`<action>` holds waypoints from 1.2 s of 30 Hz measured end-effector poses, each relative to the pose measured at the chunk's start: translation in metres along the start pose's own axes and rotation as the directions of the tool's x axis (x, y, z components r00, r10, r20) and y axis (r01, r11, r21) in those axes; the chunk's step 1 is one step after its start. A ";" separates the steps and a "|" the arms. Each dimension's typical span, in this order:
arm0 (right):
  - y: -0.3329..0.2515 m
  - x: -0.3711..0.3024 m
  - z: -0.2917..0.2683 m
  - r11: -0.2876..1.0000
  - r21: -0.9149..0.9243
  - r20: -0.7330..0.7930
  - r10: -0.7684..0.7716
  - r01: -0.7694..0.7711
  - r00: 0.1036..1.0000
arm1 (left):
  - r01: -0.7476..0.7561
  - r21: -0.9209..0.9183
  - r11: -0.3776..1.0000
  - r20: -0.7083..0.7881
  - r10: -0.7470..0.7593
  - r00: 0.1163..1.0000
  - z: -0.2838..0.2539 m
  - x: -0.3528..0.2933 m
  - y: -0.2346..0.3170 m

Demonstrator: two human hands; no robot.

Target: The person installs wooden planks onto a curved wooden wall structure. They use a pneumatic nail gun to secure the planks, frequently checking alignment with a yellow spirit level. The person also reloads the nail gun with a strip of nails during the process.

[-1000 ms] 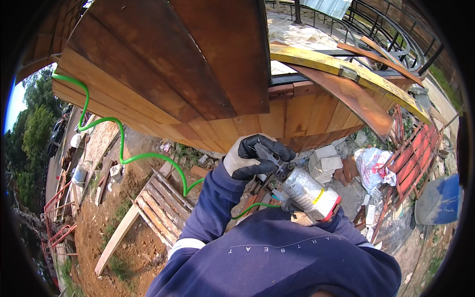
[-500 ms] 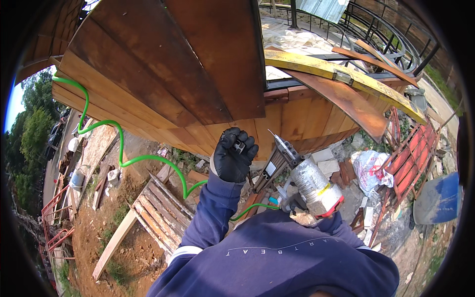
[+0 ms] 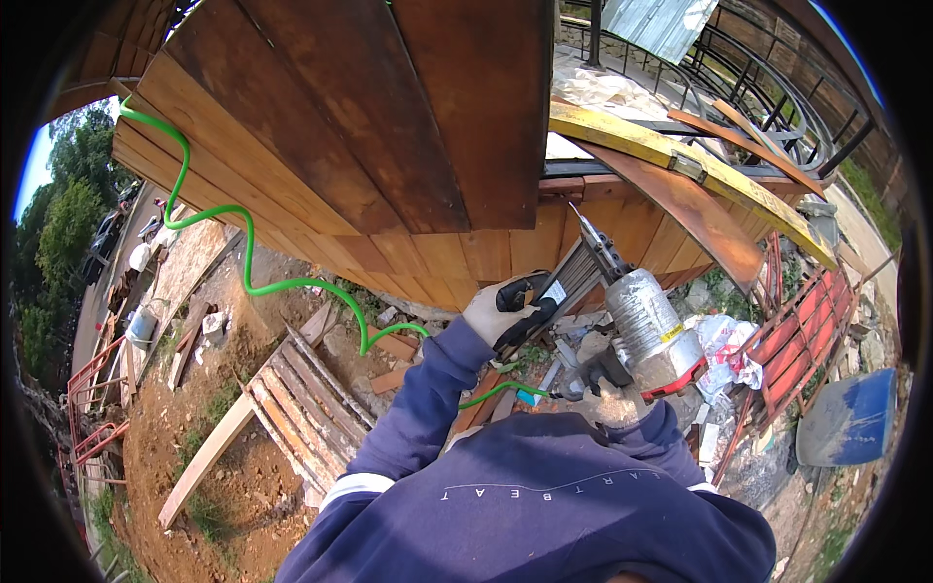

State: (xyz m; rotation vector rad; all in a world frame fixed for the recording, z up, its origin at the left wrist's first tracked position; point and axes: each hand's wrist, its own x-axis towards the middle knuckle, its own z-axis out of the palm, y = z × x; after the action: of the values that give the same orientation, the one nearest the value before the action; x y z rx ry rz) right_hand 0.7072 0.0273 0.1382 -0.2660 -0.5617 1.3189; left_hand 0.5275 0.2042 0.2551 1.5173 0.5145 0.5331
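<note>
My right hand [image 3: 604,374], in a dark glove, is wrapped round the handle of a silver nail gun [image 3: 646,309]. The gun's narrow nose points up toward the wooden cladding, and its red-edged rear end faces me. My left hand [image 3: 507,306], in a black glove with a pale cuff, is beside the gun's long slim magazine [image 3: 573,277]. Its fingers are curled; what they hold is hidden. A green coiled air hose [image 3: 255,287] runs from the upper left to the gun's handle. Above my hands hang dark stained boards [image 3: 389,126], with lighter cladding boards [image 3: 486,255] below them.
A yellow spirit level [image 3: 695,167] and a loose brown board [image 3: 671,209] lie across the ledge at right. Below are a red metal grate [image 3: 802,330], a white plastic bag [image 3: 724,361], a blue container [image 3: 847,418] and rubble. A slatted wooden pallet [image 3: 306,403] stands at lower left.
My left hand has turned, moved right and dropped to the magazine; its palm with a small metal piece faced up before. The nail gun and right hand sit slightly further right in view.
</note>
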 end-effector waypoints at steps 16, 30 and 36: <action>-0.025 0.034 0.094 0.084 -0.995 -0.078 -0.340 -0.053 0.937 | 0.012 0.091 0.996 0.119 -0.023 0.993 -0.007 0.039 -0.016; -0.029 0.031 0.103 -0.062 -0.997 -0.028 -0.351 -0.053 0.936 | -0.076 -0.030 0.997 0.133 0.079 0.988 -0.004 0.051 -0.025; -0.049 0.029 0.107 0.003 -1.000 0.028 -0.253 0.029 0.967 | 0.000 0.012 1.000 0.170 -0.002 0.985 -0.002 0.052 0.001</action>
State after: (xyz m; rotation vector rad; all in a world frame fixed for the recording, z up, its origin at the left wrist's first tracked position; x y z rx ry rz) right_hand 0.6955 0.0294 0.2584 -1.5082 -1.3287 0.3837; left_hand 0.5669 0.2376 0.2570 1.5577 0.3863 0.3957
